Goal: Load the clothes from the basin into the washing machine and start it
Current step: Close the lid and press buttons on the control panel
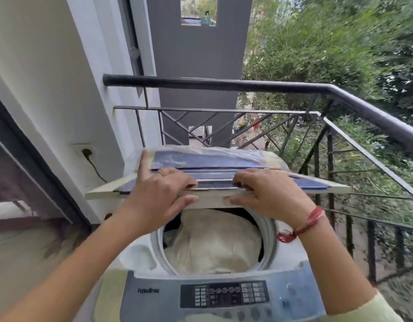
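While the blue folding lid (201,159) with its cream frame stands half raised, I record a cream cloth bundle (212,242) lying in the round tub of the white top-loading washing machine (140,252), filling most of the visible opening. The lid's long axis runs left to right across my view, bent along its middle hinge, near edge tilted towards me. My left hand (159,194) and right hand (268,194) each grip that near edge, fingers over the top and thumbs beneath; the left forefinger lies straight along the far panel. The lid hides the tub's far side. Dark fabric at the tub's edges is hard to identify. The grey control panel (224,295) is blurred and unreadable. A black metal railing (224,83) runs behind.
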A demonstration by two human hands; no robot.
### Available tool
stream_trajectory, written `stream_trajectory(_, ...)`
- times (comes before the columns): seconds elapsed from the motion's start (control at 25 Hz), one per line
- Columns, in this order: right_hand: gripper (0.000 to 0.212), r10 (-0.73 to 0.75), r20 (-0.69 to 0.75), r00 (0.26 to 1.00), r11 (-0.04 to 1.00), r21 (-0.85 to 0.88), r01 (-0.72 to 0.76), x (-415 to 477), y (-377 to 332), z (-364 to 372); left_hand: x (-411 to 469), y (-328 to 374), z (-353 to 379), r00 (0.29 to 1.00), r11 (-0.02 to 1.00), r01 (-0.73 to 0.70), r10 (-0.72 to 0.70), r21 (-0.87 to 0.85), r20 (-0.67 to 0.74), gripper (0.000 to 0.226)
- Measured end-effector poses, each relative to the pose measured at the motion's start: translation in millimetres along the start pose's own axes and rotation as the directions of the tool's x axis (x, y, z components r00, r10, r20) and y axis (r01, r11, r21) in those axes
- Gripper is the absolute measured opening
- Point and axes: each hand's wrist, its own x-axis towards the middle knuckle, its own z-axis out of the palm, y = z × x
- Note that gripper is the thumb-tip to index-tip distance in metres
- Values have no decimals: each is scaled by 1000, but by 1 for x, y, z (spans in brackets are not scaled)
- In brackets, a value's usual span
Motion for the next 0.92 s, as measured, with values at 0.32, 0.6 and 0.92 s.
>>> stream_trajectory(0.32,43,82,24,996,996,24,-83,-92,-24,141,-104,52,82,970,994,95,-103,45,221,35)
stream_trajectory(0.6,55,128,100,987,989,57,-134,-107,-27,175,-127,64,110,906,964,265,-240,-25,350,58)
stream_trajectory(0.92,108,202,306,930,953,159,-259,-126,-47,174,-156,73,102,703,979,195,-177,53,688,138)
